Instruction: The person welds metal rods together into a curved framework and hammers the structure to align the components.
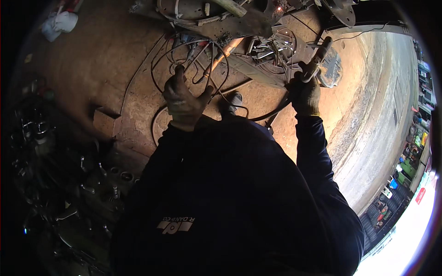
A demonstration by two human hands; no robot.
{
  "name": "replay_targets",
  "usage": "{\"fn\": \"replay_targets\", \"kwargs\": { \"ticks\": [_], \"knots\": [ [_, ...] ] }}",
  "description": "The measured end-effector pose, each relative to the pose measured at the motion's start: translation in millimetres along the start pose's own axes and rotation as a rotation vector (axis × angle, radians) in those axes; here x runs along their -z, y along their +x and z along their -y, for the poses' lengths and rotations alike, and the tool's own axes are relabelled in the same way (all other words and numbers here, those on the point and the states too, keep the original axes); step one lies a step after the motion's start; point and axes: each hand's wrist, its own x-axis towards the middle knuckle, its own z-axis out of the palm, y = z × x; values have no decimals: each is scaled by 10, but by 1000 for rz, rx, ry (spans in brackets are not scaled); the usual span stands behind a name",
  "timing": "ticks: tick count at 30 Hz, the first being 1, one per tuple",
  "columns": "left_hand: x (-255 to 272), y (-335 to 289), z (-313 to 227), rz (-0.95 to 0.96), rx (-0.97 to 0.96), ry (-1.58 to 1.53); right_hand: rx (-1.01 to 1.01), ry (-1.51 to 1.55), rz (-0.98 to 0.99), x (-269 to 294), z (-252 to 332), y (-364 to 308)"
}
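Note:
My left hand [183, 99], in a pale work glove, is raised with its thumb and fingers apart and nothing in it. Just beyond it hang loops of thin dark cable [226, 64]. My right hand [305, 94], also gloved, is closed around a dark rod-shaped tool [320, 55] that slants up to the right; its exact kind is hard to make out. A thick black cable [277, 110] runs across the floor to that hand. Ahead stands a heavy, dirty metal assembly [221, 30] with a small glowing orange spot [279, 8]. An orange bar [223, 57] leans below it.
Beside my right hand lies a worn, rounded metal piece [330, 69]. A bundle of wires and rods [276, 48] sits under the assembly. My shoe [235, 100] is among cables. Dark machinery with levers [87, 188] stands at left, near an open box [106, 120]. A concrete strip [382, 101] runs at right.

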Motion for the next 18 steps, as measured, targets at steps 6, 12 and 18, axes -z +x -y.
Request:
{"fn": "replay_targets", "kwargs": {
  "ticks": [6, 12, 18],
  "knots": [
    [150, 147, -63, 134, -19, -49, 195, -381, -15, -7, 72, -77],
    [60, 96, -96, 56, 59, -73, 380, -298, -260, 1, 53, 4],
    [12, 36, -86, -16, 15, -74, 386, -390, -203, -15, -14, -67]
  ]
}}
